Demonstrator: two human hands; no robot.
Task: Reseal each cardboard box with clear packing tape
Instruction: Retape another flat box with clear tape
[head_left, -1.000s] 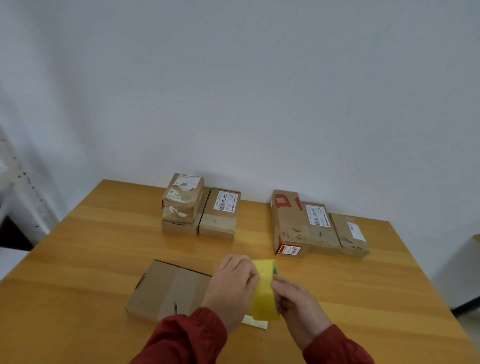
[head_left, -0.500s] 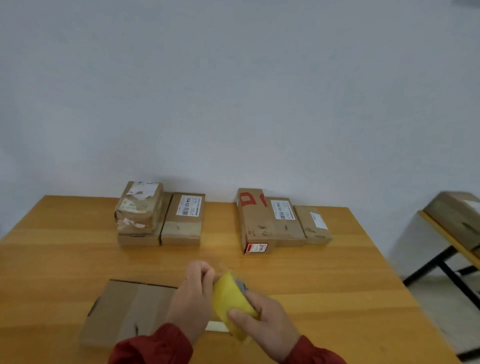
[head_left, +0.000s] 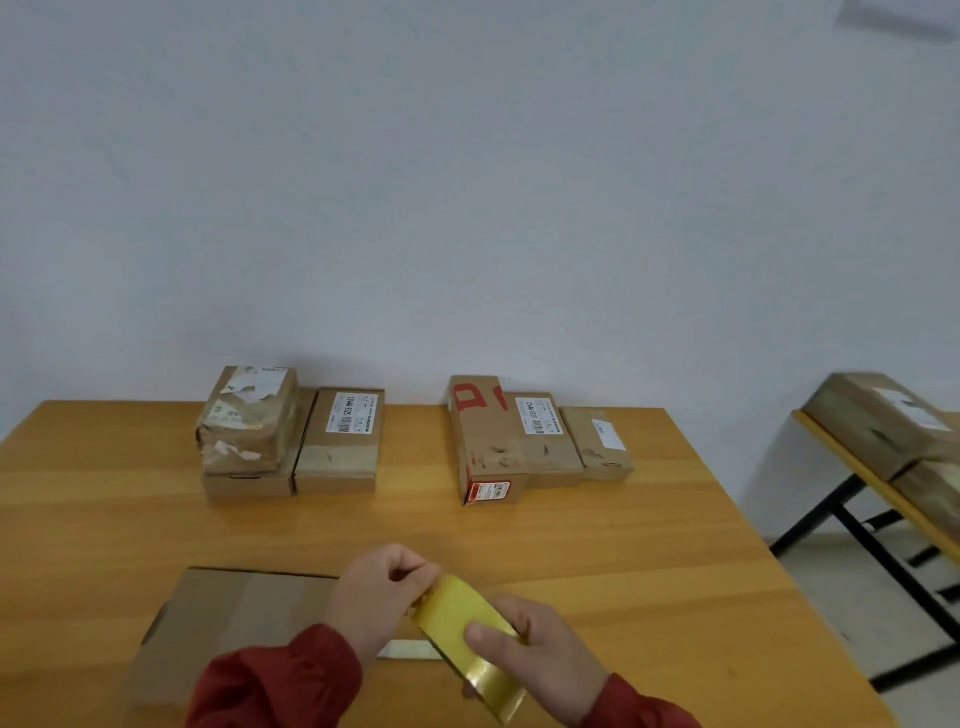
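Tape sits centre stage in the head view: a yellowish roll of glossy packing tape (head_left: 467, 626) is held on edge, just right of the flat brown cardboard box (head_left: 244, 613) that lies on the orange wooden table (head_left: 649, 571). The right hand (head_left: 543, 657) grips the roll, with the thumb pressed on its outer face and the fingers curled behind. The left hand (head_left: 382, 597), in a dark red sleeve, has its fingertips bunched together, pinching at the roll's upper rim; whether a tape end is lifted cannot be told. Beyond the flat box, by the wall, stand a left cluster of labelled boxes (head_left: 337, 441) and a right cluster of three boxes (head_left: 540, 441). Far right of the flat box, a second table (head_left: 852, 467) carries more boxes.
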